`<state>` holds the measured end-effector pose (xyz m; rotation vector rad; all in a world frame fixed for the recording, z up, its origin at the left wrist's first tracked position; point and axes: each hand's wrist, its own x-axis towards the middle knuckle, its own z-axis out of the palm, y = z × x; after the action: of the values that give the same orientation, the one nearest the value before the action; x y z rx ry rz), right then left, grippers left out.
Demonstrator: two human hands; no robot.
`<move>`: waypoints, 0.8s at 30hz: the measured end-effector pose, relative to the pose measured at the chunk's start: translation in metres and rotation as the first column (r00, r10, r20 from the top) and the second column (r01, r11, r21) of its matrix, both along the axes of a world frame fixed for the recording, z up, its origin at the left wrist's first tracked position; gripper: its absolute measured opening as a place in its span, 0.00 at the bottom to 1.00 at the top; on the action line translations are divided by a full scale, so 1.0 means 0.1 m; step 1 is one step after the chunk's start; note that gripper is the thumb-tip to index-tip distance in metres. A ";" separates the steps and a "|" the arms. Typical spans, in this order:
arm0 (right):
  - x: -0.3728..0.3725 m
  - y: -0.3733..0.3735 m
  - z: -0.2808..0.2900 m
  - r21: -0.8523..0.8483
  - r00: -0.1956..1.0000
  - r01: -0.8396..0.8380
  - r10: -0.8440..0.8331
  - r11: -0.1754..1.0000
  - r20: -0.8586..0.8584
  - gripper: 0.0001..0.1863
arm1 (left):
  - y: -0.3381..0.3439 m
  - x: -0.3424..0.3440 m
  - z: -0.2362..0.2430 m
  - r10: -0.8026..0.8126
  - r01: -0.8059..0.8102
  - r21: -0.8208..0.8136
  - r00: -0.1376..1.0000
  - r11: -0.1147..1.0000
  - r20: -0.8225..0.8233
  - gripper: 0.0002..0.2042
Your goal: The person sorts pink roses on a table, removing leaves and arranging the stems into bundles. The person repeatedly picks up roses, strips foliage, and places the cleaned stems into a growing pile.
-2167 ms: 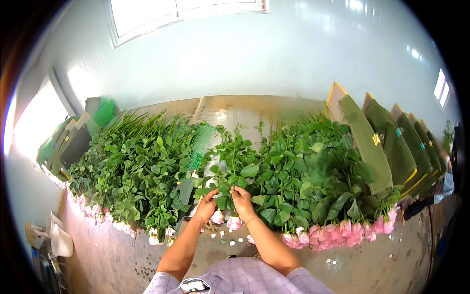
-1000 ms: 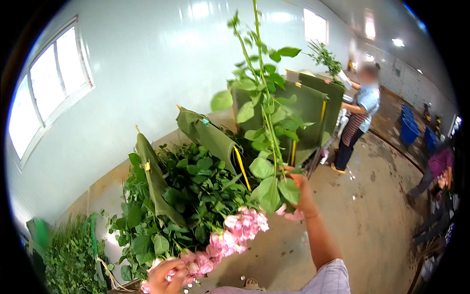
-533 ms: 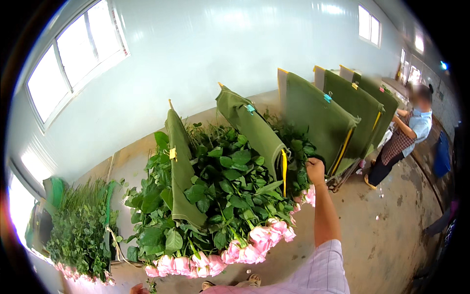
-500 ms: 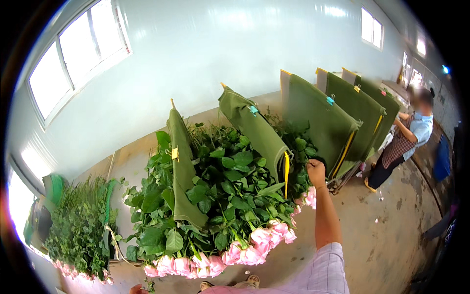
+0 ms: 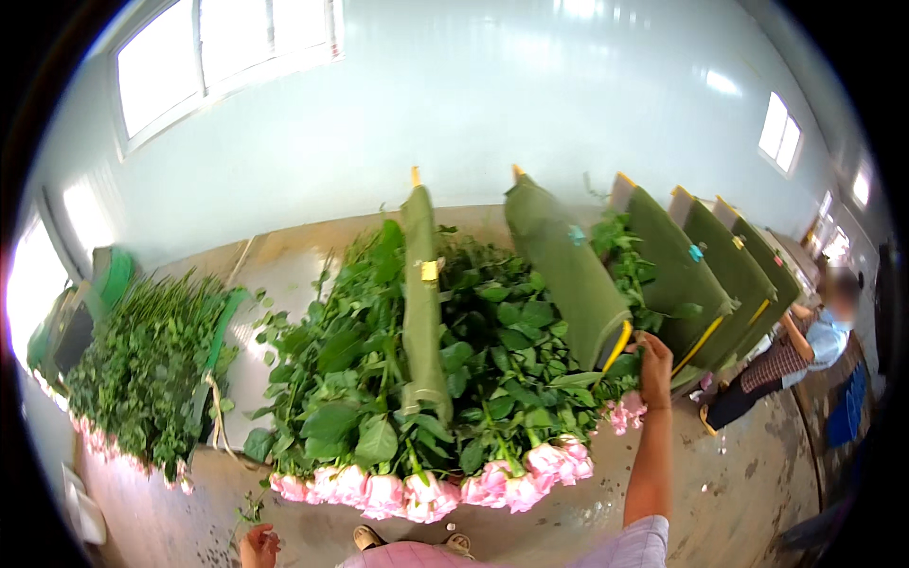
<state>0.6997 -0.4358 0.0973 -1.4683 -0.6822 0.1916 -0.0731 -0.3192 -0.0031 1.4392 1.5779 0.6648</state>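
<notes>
My right hand point(image 5: 653, 367) is closed at the front of the gap between two green cloth dividers, its fingers around a rose stem mostly hidden by leaves. Pink roses point(image 5: 625, 412) hang just below that hand, and leafy stems point(image 5: 622, 260) stand raised in the gap behind it. Low at the left, my left hand point(image 5: 258, 546) is curled, with a small leafy sprig point(image 5: 251, 509) sticking up from its fingers. Between the hands lies a row of pink roses point(image 5: 431, 494), heads toward me, their dark green leaves point(image 5: 502, 341) filling the spaces between dividers.
Upright green cloth dividers point(image 5: 565, 260) with coloured clips split the bench. A second rose pile point(image 5: 142, 360) lies at the left by a green mesh edge point(image 5: 222, 327). At the far right a person point(image 5: 786, 346) works near a blue container point(image 5: 846, 407).
The view has shifted left, so the bench appears further right. Leafy stems have risen in the gap by my right hand. My left hand has come further into view with the sprig.
</notes>
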 end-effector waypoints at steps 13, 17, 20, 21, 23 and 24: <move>-1.27 0.04 1.25 0.114 0.983 0.089 -0.068 0.990 -0.172 0.23 | -0.10 -0.90 -0.56 0.099 -0.103 -0.146 0.994 0.984 -0.037 0.12; -1.96 0.04 1.43 0.327 0.987 -0.142 0.158 0.934 -0.025 0.21 | 0.40 -1.13 -0.43 0.013 0.006 0.077 0.971 0.997 -0.238 0.13; -3.19 0.53 1.54 0.358 0.977 -0.072 0.139 0.931 -0.164 0.20 | 1.19 -1.40 -0.29 0.083 -0.035 0.185 0.962 0.982 -0.259 0.14; -3.48 0.68 1.50 0.395 0.957 -0.107 0.202 0.912 -0.209 0.19 | 1.49 -1.38 -0.14 0.096 -0.032 0.231 0.957 0.972 -0.274 0.14; -3.99 0.97 1.26 0.411 0.823 -0.493 0.565 0.767 -0.066 0.19 | 2.08 -1.50 0.00 0.208 -0.111 0.389 0.953 0.915 -0.218 0.13; -4.38 1.20 1.11 0.381 0.806 -0.526 0.589 0.760 -0.063 0.18 | 2.38 -1.61 0.07 0.233 -0.109 0.442 0.944 0.890 -0.236 0.14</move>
<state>0.2615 -0.3162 0.2082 -0.8574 -0.9450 0.6325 -0.2344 -0.0817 0.0037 1.7878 1.8811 0.9907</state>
